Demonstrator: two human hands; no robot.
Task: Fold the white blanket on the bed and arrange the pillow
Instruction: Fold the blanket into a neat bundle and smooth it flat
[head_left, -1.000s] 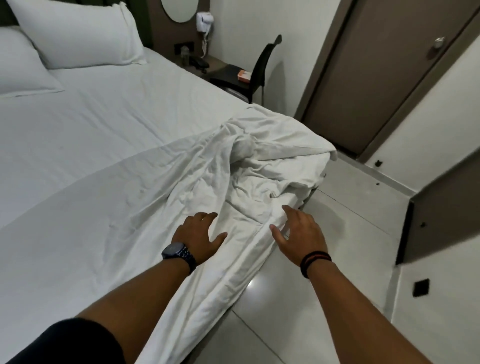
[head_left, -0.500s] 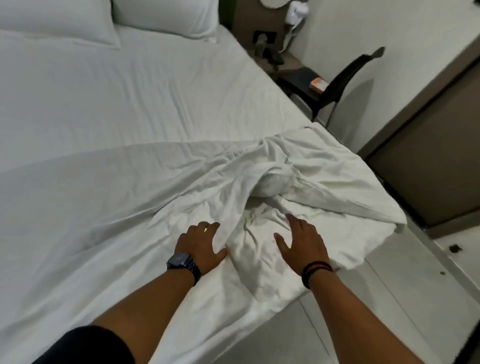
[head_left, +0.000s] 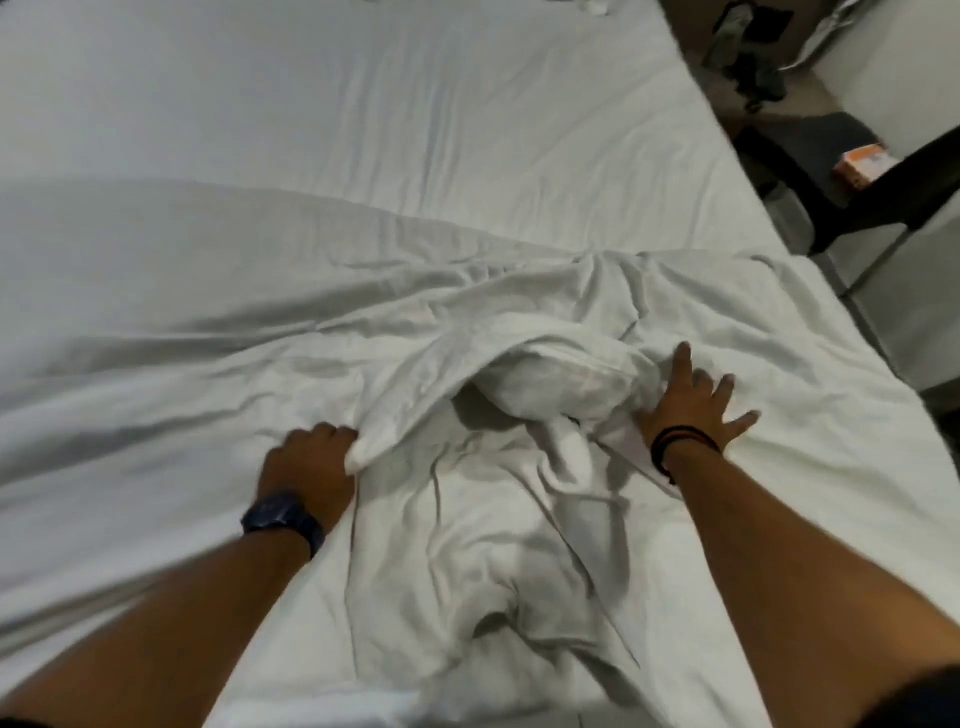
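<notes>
Blanket (head_left: 467, 332) bunched on the bed (head_left: 363, 104); chair (head_left: 831, 171) beside the bed's right edge, box (head_left: 865, 163) on it.

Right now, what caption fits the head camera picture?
Left hand grips a fold of the rumpled white blanket; right hand lies spread on it.

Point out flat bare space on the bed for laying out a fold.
Free: smooth sheet beyond the white blanket, up to the bed's right edge. Crowded: the bunched ridge between left hand, gripping a fold, and right hand, spread flat.
</notes>
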